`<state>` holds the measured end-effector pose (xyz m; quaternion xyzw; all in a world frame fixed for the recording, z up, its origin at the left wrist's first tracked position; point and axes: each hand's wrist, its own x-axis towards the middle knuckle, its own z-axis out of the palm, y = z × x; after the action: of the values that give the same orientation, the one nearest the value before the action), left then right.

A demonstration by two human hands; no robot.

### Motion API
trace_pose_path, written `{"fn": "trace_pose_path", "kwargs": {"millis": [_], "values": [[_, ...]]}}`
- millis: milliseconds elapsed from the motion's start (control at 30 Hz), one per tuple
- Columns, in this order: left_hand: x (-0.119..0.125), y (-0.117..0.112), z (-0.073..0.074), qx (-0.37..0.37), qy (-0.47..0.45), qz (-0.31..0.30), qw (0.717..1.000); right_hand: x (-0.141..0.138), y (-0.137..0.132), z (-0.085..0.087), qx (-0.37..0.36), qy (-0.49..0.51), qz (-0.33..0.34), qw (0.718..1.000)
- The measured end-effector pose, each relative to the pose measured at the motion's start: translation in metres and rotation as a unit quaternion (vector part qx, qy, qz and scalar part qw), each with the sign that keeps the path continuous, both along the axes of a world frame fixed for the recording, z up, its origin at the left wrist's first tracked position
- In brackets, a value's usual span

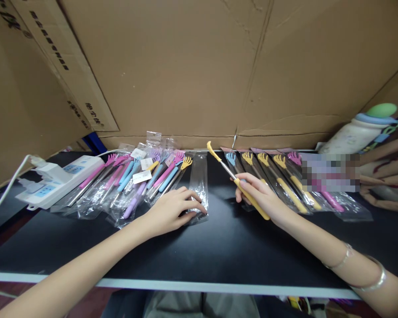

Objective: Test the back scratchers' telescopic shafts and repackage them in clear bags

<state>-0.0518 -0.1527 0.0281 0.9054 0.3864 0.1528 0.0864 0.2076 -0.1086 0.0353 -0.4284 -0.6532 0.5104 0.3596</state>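
Note:
My right hand (260,196) grips a yellow back scratcher (234,177) by its handle, the claw end pointing up and to the left above the black tabletop (219,247). My left hand (172,211) rests with fingers spread on the lower end of an empty clear plastic sleeve (199,179) lying flat on the table. Left of that hand lies a heap of bagged scratchers (135,181) in pink, blue, purple and yellow. Right of my right hand a row of bagged yellow and pink scratchers (285,179) lies side by side.
A white power strip (61,179) with a cable sits at the far left. Cardboard walls (185,66) close off the back and left. A white bottle with a green lid (361,130) stands at the right, beside another person's arm (384,176).

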Motion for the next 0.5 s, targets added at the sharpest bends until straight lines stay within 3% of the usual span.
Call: {"fn": "trace_pose_path", "kwargs": {"millis": [133, 233, 367, 500], "values": [[0.002, -0.001, -0.001, 0.014, 0.005, 0.0, 1.0, 0.002, 0.0, -0.003, 0.025, -0.026, -0.001, 0.999], [0.002, -0.002, -0.003, 0.038, 0.01, 0.007, 0.999, 0.007, 0.002, -0.006, 0.095, -0.088, -0.001, 0.992], [0.002, -0.002, -0.006, 0.054, 0.021, 0.004, 0.998, 0.012, 0.002, -0.003, 0.243, -0.242, 0.009, 0.939], [0.002, -0.001, -0.006, 0.049, 0.022, -0.004, 0.999, 0.011, -0.001, 0.002, 0.284, -0.334, 0.006, 0.899]]}}
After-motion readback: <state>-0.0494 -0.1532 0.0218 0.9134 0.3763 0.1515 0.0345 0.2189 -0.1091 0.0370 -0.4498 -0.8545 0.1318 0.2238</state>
